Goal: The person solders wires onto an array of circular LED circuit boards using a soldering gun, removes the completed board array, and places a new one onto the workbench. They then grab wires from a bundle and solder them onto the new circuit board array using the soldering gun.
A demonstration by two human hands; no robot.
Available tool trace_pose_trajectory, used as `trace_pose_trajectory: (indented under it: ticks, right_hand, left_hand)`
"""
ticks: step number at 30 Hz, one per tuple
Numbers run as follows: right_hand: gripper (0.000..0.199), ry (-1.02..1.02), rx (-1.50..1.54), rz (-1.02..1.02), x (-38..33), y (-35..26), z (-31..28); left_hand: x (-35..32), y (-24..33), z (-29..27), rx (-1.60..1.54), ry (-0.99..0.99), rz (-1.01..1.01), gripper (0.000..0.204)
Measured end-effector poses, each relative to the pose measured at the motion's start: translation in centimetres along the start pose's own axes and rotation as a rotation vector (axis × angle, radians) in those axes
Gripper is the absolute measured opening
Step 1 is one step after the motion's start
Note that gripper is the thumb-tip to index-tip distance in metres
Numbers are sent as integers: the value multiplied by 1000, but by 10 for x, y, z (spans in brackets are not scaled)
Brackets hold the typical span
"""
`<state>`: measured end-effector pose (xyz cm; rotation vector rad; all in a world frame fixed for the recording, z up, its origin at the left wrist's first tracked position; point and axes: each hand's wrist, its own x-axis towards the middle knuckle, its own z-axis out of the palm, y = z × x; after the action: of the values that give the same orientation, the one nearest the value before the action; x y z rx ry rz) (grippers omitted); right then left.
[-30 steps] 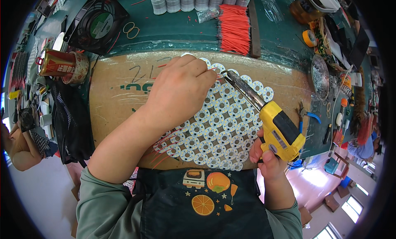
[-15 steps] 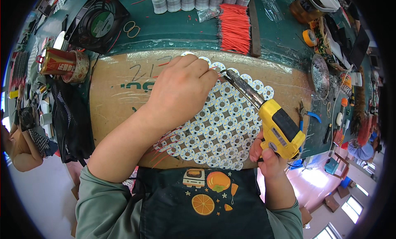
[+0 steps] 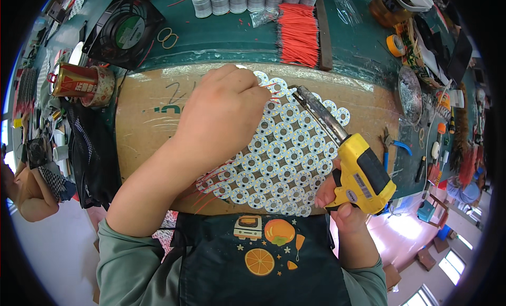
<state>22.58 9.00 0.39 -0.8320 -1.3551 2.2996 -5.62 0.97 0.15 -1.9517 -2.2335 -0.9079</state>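
Note:
My right hand (image 3: 345,203) is wrapped round the grip of a yellow and black soldering gun (image 3: 365,174). Its dark metal tip points up and left, just above round white LED boards (image 3: 283,132) laid edge to edge in rows. Over the upper left of these boards is my left hand (image 3: 224,103), fingers closed in a pinch. Thin red wires (image 3: 273,86) show at its fingertips, by the top boards; the hand hides most of what it holds. More red wires (image 3: 203,200) stick out from the boards at the lower left.
A brown cardboard sheet (image 3: 145,137) lies under the boards. Behind it are a bundle of red wires (image 3: 299,37), stacked round boards (image 3: 240,1) and a black fan (image 3: 126,29). Blue-handled pliers (image 3: 400,146) and a metal bowl (image 3: 408,97) lie right; a red can (image 3: 76,80) stands left.
The soldering gun has moved right and slightly down, its tip drawing away from my left fingertips. My left hand has shifted slightly left and up.

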Motion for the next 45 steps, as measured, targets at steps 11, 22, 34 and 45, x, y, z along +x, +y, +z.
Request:
trace_pose_trajectory:
  ticks: [11, 22, 34, 45]
  right_hand:
    - [85, 58, -190, 103, -9, 11, -5]
    - [71, 91, -177, 97, -6, 10, 0]
    - [75, 73, -183, 75, -5, 10, 0]
    - [86, 41, -145, 87, -16, 4, -4]
  left_hand:
    - [-16, 1, 7, -75, -15, -47, 18]
    - [-17, 3, 12, -10, 20, -30, 16]
    - [-16, 4, 11, -11, 4, -20, 18]
    - [-19, 8, 9, -67, 59, -3, 17]
